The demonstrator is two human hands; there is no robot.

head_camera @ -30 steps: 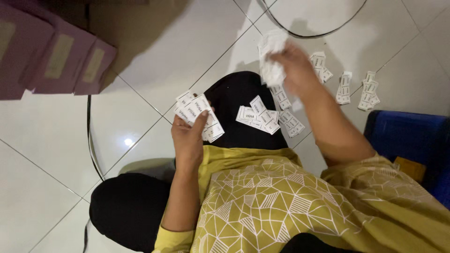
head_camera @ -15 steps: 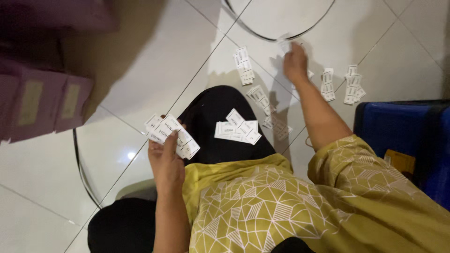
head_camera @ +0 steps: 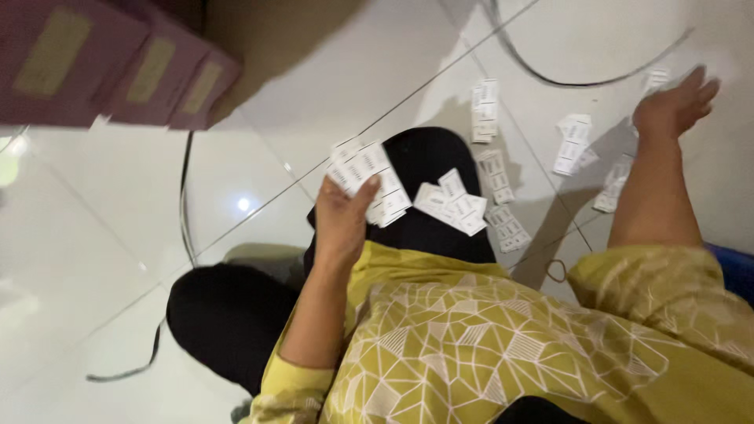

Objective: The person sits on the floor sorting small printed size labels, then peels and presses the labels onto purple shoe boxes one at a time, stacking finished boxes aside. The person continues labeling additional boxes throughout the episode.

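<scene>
My left hand [head_camera: 342, 216] holds a fanned bunch of small white paper tags [head_camera: 363, 179] above my black-clad knee [head_camera: 428, 157]. Another loose heap of tags [head_camera: 454, 208] lies on that knee. My right hand [head_camera: 674, 106] is stretched out to the far right over the white floor tiles, fingers spread, and I see nothing in it. Small stacks of tags lie on the tiles between the knee and that hand: one pile [head_camera: 484, 110] at the top, one pile [head_camera: 572, 143] nearer the hand, and others below.
Purple cardboard boxes [head_camera: 118, 67] stand at the top left. A black cable [head_camera: 581, 81] curves over the tiles at the top, and another cable [head_camera: 185, 204] runs down the left. A blue crate edge [head_camera: 734, 267] shows at the right.
My right hand has swung from the tags ahead out to the far right. The left hand keeps its bunch of tags. The view has shifted.
</scene>
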